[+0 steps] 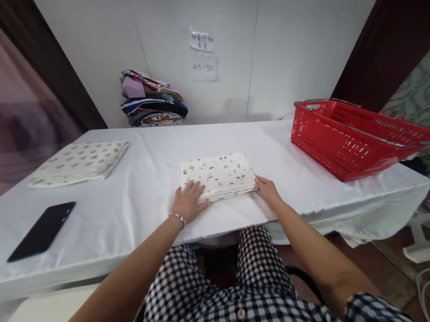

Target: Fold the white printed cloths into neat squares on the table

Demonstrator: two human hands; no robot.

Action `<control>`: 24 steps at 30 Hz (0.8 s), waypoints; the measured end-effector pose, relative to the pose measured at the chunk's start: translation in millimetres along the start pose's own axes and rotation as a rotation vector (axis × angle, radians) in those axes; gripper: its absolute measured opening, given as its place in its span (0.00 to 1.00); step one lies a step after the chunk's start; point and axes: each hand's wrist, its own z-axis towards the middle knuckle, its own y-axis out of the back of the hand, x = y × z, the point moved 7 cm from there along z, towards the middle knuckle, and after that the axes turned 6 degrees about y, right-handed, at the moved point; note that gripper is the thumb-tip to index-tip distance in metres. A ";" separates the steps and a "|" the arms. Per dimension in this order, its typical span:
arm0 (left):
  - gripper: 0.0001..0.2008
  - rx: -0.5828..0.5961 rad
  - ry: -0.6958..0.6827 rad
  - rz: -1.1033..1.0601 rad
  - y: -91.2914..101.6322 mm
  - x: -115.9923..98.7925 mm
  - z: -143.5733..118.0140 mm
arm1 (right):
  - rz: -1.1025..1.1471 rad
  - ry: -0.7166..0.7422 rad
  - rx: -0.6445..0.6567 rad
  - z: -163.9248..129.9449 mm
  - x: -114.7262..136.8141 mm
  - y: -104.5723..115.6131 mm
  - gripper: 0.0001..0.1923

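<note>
A folded white cloth (pixel 219 173) with small dark printed figures lies flat on the table in front of me, its layered edge facing my body. My left hand (pixel 189 201) rests on its near left corner, palm down and fingers apart, with a bracelet at the wrist. At the near right corner, my right hand (pixel 267 189) has its fingers bent together on the cloth's edge; the fingertips are partly hidden there.
A white-covered table (pixel 151 159) holds another folded cloth (pixel 82 159) and a black phone (pixel 42 231) on the left. A red basket (pixel 355 136) stands on the right. Folded fabrics (pixel 152 98) are stacked against the wall, near paper signs (pixel 204 68).
</note>
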 end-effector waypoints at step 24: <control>0.14 -0.331 0.026 -0.285 10.2 -22.4 7.9 | -0.307 0.399 0.067 -44.2 50.5 -20.1 0.16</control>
